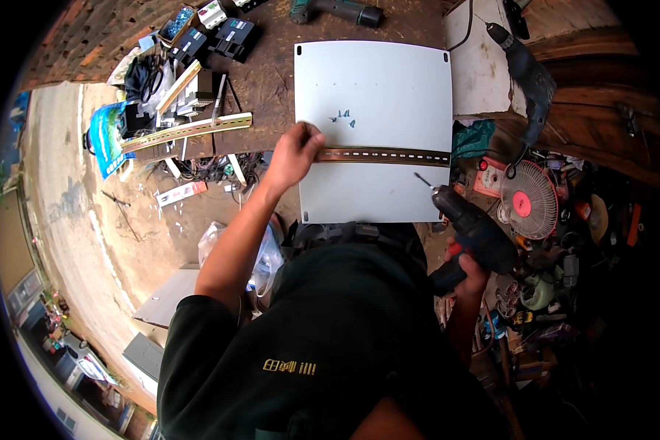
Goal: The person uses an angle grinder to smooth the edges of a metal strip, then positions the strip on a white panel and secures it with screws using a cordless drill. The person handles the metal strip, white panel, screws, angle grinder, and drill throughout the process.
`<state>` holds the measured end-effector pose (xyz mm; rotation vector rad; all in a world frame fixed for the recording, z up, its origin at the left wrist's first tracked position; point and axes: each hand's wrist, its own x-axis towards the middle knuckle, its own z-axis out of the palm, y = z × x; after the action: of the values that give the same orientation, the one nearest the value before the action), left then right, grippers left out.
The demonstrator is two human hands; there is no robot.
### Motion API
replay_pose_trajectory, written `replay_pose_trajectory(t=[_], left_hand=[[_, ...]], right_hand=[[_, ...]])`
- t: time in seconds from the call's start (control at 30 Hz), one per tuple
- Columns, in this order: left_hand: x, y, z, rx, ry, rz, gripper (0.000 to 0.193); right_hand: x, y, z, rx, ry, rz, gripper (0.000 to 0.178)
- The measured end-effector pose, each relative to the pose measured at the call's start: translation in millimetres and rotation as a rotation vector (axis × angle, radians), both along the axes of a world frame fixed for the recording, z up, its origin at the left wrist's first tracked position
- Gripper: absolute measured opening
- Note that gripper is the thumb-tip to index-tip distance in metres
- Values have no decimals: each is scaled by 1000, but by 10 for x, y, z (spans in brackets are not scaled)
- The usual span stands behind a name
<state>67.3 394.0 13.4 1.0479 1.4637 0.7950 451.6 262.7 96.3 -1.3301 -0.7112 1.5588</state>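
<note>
A white metal panel [374, 194] lies in front of me, with a slotted metal mounting rail [389, 155] across its middle. My left hand [298, 152] is over the rail's left end, covering it. Its fingers are curled together, and whatever is between them is hidden. Several small bluish screws [347, 114] lie loose on the panel above the rail. In my right hand [471, 275] is a dark cordless drill [480, 231], gripped by its handle. The bit points up and left, off the rail, near the panel's lower right.
More slotted rails [198, 130] lie on the brown table to the left, near black electrical modules [232, 38] and a box of screws [177, 23]. A green drill [341, 10] lies beyond the panel. At right are another drill [529, 84], a fan [529, 199] and piled tools.
</note>
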Motion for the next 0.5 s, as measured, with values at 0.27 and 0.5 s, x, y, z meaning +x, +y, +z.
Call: replay_pose_trajectory(t=[0.27, 0.5], left_hand=[[593, -685, 31, -602, -1165, 377, 19], [755, -770, 43, -605, -1241, 542, 24]], right_hand=[[-448, 243, 326, 33, -400, 352, 33], [-711, 267, 365, 10, -484, 377, 24]])
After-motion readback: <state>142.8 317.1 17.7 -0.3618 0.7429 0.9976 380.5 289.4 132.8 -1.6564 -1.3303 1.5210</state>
